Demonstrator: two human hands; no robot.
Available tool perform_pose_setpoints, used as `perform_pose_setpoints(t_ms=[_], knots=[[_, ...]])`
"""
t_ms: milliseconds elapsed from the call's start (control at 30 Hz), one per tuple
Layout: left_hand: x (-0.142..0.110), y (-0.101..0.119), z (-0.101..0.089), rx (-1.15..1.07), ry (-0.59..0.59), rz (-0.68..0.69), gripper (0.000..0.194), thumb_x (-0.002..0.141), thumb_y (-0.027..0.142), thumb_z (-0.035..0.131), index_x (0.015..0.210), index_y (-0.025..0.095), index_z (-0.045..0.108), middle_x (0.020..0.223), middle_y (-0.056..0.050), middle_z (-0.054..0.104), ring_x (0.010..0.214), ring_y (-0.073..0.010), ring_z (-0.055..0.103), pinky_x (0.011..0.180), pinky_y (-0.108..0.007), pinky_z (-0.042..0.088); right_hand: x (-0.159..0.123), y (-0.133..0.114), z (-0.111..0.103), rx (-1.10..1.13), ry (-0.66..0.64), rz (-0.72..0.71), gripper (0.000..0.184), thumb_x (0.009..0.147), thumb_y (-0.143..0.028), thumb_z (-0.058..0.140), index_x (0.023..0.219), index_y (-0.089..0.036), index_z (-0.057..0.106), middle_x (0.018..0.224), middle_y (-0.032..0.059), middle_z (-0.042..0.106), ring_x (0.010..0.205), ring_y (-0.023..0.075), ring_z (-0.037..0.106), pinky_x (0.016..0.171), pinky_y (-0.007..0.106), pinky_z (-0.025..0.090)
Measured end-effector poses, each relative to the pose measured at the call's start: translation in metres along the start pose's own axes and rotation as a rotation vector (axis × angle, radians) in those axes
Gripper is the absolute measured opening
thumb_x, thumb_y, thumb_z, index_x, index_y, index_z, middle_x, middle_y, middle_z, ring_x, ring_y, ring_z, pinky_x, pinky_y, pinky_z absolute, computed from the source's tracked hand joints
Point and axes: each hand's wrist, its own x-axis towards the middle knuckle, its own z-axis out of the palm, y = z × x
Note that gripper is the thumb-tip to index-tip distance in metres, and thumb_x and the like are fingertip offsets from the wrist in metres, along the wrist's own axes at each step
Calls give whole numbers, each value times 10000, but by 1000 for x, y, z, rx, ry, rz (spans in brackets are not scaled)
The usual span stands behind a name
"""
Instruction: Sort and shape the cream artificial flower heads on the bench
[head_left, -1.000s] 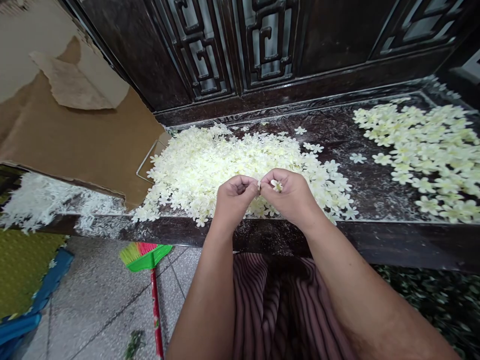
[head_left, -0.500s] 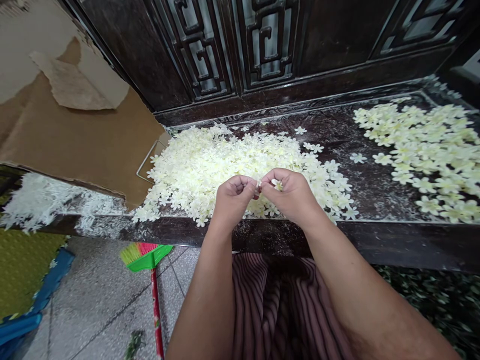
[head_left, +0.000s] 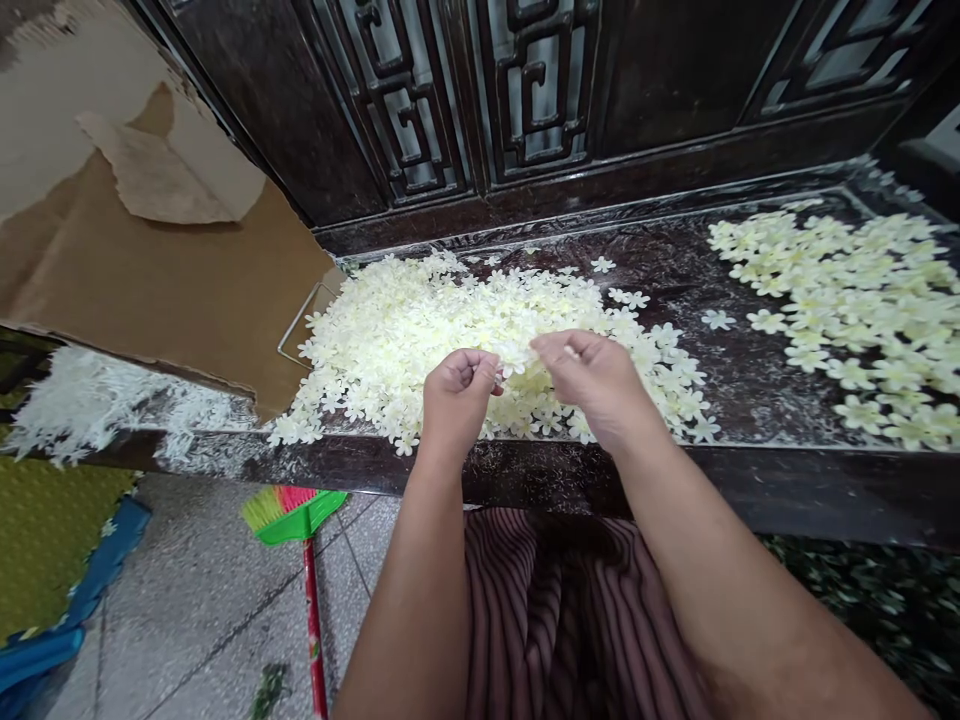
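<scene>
Left of the grips, a torn sheet of cardboard (head_left: 172, 290) leans against the bench (head_left: 525, 470), and below it a green broom (head_left: 296, 515) lies on the floor. The left hand (head_left: 454, 395) is curled, its fingertips (head_left: 487, 368) pinched shut on the edge of a small cream flower (head_left: 511, 360). That flower bridges the narrow gap toward the right hand (head_left: 592, 380). The right hand's thumb and forefinger are closed on what looks like a small pale piece (head_left: 571, 352); what it is cannot be told. Both grips hover just above the big pile of flowers (head_left: 420, 320) that spreads behind and beneath them on the bench.

To do this well, I judge the pinches should stay at the very tips, light enough not to crease the petals. The two grips should also stay close together, so the pieces meet squarely over the pile. Anything that slips then lands among its like.

Well to the right of the grips, apart across bare dark wood, lies a looser second heap of flowers (head_left: 847, 290).
</scene>
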Motion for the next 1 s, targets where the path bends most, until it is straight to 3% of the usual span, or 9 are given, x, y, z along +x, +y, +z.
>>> perform_pose_setpoints(t_ms=[133, 300, 500, 600, 800, 1000], knots=[[-3, 1, 2, 5, -43, 18, 137, 704, 290, 611, 663, 164, 574, 564, 30, 583, 491, -74, 513, 495, -204, 402, -3, 8, 13, -64, -103, -2, 314, 574, -417, 739, 619, -187, 531, 474, -95, 330, 459, 68, 284, 488, 242, 255], [-3, 2, 3, -22, -82, 21, 128, 696, 278, 607, 661, 163, 563, 548, 40, 574, 475, -59, 492, 499, -194, 397, -1, 10, 9, 51, -93, -38, 217, 629, -336, 691, 616, -177, 544, 475, -92, 347, 450, 55, 273, 482, 240, 225], [-2, 0, 2, -95, -77, 34, 146, 697, 298, 623, 660, 168, 570, 571, 40, 582, 467, -44, 473, 485, -184, 378, -2, 7, 11, 125, -110, 11, 151, 694, -267, 629, 608, -165, 558, 449, -91, 351, 413, 38, 252, 432, 220, 179], [-2, -3, 0, -155, -129, 1, 175, 706, 342, 631, 704, 169, 604, 565, 43, 566, 472, -45, 475, 478, -184, 368, -3, 5, 10, 231, -161, 34, 162, 698, -231, 625, 583, -160, 535, 428, -89, 350, 392, 31, 250, 409, 204, 169], [-3, -1, -1, -228, -205, -59, 158, 696, 308, 653, 754, 166, 615, 576, 33, 562, 494, -53, 476, 484, -188, 357, -2, 0, 6, 528, -299, 209, 200, 683, -150, 604, 545, -160, 459, 429, -81, 350, 369, 21, 240, 368, 164, 153], [-6, 3, 3, -280, -199, -46, 136, 740, 229, 588, 865, 177, 599, 527, 75, 422, 452, -41, 358, 458, -178, 298, 0, 1, 10, 656, -372, 484, 203, 716, -137, 491, 521, -149, 434, 414, -84, 299, 342, 13, 188, 331, 137, 155]])
